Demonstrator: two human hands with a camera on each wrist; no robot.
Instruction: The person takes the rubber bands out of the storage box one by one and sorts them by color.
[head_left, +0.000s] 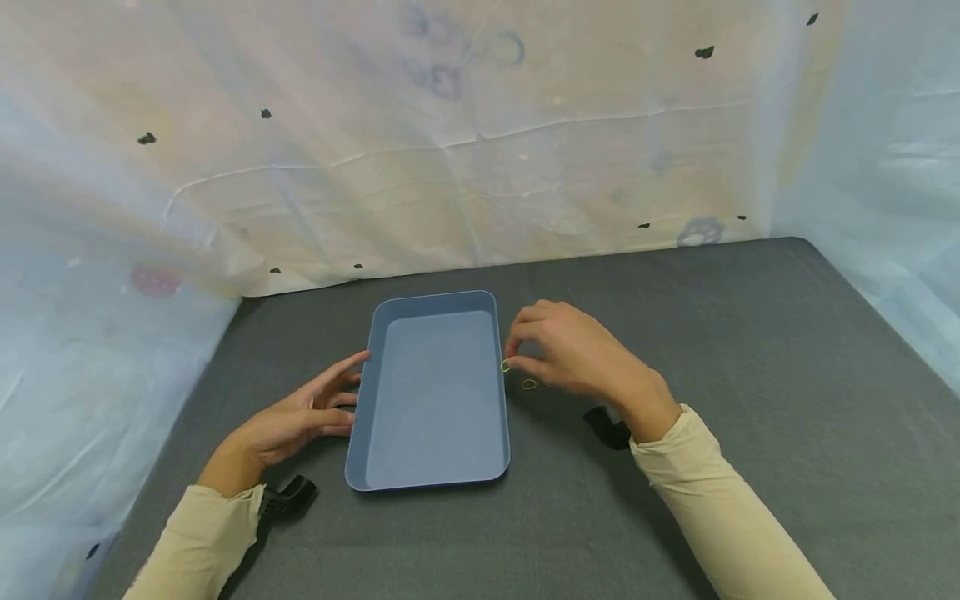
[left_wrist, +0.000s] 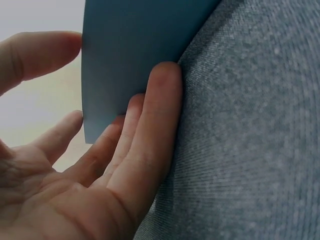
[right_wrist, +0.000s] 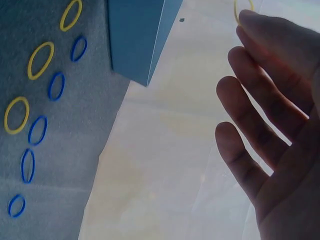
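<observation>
A blue-grey rectangular tray (head_left: 438, 400) lies on the dark cloth-covered table. My left hand (head_left: 288, 421) is at its left side, with fairly straight fingers against the outer wall and the thumb at the rim; the left wrist view shows the fingers along the wall (left_wrist: 132, 50). Just past the tray's right edge, my right hand (head_left: 566, 346) pinches a thin yellow rubber band (right_wrist: 235, 10) between thumb and index finger. Another yellow rubber band (head_left: 529, 384) lies on the cloth beneath that hand. Several yellow (right_wrist: 30, 65) and blue rubber bands (right_wrist: 49, 87) lie in rows in the right wrist view.
The grey table (head_left: 750, 375) extends to both sides of the tray. A pale patterned sheet (head_left: 450, 192) hangs behind its far edge, and bluish sheets (head_left: 907, 167) stand at the sides. Black wrist mounts (head_left: 288, 497) stick out below both wrists.
</observation>
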